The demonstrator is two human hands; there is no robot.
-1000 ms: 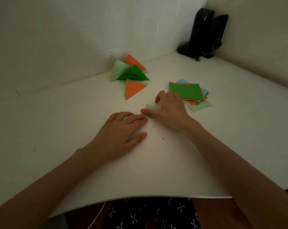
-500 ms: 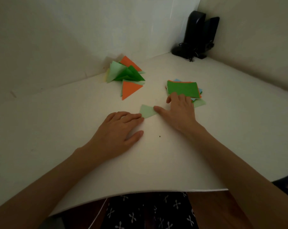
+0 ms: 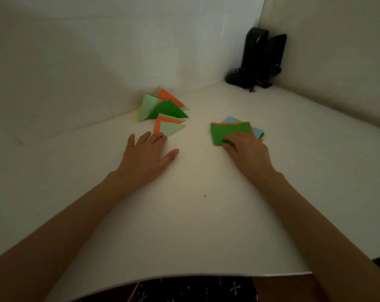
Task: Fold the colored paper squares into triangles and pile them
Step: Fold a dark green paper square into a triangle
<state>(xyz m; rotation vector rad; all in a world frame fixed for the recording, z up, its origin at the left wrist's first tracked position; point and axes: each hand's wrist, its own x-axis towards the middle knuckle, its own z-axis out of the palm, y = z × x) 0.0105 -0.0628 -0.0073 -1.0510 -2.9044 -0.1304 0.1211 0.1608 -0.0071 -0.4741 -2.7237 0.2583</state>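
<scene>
A pile of folded triangles (image 3: pixel 162 107) in green, light green and orange lies at the back left of the white table. At the pile's near edge, a light green triangle (image 3: pixel 171 129) rests on an orange one (image 3: pixel 157 127). My left hand (image 3: pixel 145 155) lies flat on the table, its fingertips touching these two. To the right is a stack of unfolded squares with a dark green square (image 3: pixel 228 129) on top and orange and blue sheets (image 3: pixel 257 131) beneath. My right hand (image 3: pixel 247 149) is on the stack, pinching the dark green square's near corner.
Two black speakers (image 3: pixel 258 57) with cables stand in the far right corner. White walls close in the table (image 3: pixel 206 214) at the back and right. The table's near edge (image 3: pixel 184 276) curves just above my lap.
The folded light green triangle went from between my hands onto the pile's near edge, with my left hand following it. My right hand moved right onto the stack and took the dark green square's corner.
</scene>
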